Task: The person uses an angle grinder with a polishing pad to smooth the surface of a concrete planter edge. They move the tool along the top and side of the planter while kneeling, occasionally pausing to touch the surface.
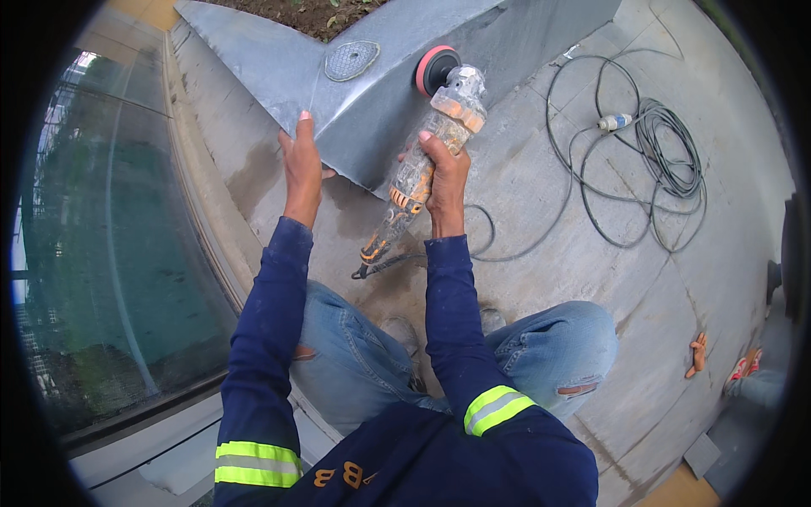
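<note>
My right hand [448, 179] is wrapped round the body of an angle grinder [411, 176], worn and dusty with orange parts. On its head sits a round pad [434, 71], black with a red-pink rim, right by the side face of a grey planter ledge [380, 127]. Whether the pad touches that face, I cannot tell. At the ledge's near-left corner my left hand [302, 165] grips the edge, one digit lying up along it and another fingertip showing below. Set in the ledge's top is an oval, mesh-patterned plate [351, 61].
A black cord [541, 232] runs from the grinder to a loose coil [667, 152] with a white-and-blue connector [615, 122]. To the left stands a glass panel [118, 237]. An orange-brown glove [697, 355] lies on grey paving at right, near another person's shoe [743, 365]. Soil [304, 13] lies behind the ledge.
</note>
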### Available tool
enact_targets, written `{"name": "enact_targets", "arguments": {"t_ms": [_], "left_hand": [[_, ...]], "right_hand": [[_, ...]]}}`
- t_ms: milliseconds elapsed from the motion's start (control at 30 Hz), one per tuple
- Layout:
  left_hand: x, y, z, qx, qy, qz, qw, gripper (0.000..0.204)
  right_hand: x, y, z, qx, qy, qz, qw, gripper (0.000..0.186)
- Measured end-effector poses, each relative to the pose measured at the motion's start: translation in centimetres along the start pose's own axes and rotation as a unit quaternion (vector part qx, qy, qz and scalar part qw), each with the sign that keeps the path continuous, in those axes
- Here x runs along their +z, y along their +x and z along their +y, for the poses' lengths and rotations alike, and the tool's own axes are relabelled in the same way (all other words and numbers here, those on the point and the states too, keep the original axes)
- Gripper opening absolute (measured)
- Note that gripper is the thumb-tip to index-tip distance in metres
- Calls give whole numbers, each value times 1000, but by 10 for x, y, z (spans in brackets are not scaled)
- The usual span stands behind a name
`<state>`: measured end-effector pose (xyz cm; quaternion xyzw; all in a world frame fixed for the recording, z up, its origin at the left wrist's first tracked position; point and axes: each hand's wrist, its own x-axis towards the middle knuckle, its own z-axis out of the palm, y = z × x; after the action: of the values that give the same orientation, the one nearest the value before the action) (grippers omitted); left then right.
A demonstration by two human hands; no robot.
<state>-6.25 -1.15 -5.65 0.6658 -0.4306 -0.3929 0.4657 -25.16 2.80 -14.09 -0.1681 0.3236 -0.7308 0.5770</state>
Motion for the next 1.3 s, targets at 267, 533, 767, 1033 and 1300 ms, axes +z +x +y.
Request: {"name": "enact_targets", "arguments": {"t_ms": [267, 533, 767, 1033, 1300], "left_hand": [[-4, -4, 0, 7, 8, -13, 1000, 100], [-6, -1, 0, 5, -5, -21, 1000, 101], [-3, -2, 1, -9, 9, -2, 1000, 100], [-4, -4, 2, -6, 14, -23, 1000, 100], [-6, -5, 0, 8, 16, -46, 999, 100]], "right_hand": [[1, 7, -5, -17, -3, -20, 1000, 46], [2, -3, 1, -5, -13, -20, 1000, 47], [-4, -2, 0, 12, -17, -14, 1000, 50], [-9, 33, -17, -10, 2, 2, 1000, 51], [-20, 17, 1, -3, -10, -5, 1000, 46]]}}
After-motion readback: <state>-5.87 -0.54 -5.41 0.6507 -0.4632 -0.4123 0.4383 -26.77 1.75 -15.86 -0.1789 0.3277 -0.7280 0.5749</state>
